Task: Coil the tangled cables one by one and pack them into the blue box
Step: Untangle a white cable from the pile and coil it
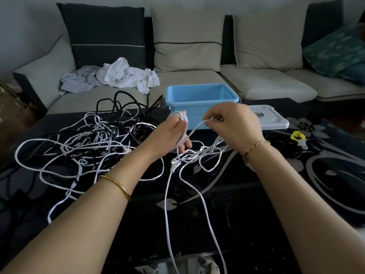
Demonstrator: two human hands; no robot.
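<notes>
**Midway Through a Coil, Blue Box Yet to Be Filled**

Here, winding a white cable in loops round the fingers of the left hand, raised above the dark patterned tabletop. Pinching the same cable's running length with the right hand, fingers curled, just right of the left, as if to feed the next turn. Leaves a knotted snag of slack hanging below both hands, with long strands trailing toward the near edge. Leaves alone, for now, the heap of white and black cables spread on the left. Has the blue box waiting open just beyond the hands at the far side, no cable visible inside, a pale lid flat on its right.

Judged as the coiling step, early in the task. Next, by the look of it: loosening that snag before adding turns, or risk pulling the knot tight into the coil.
</notes>
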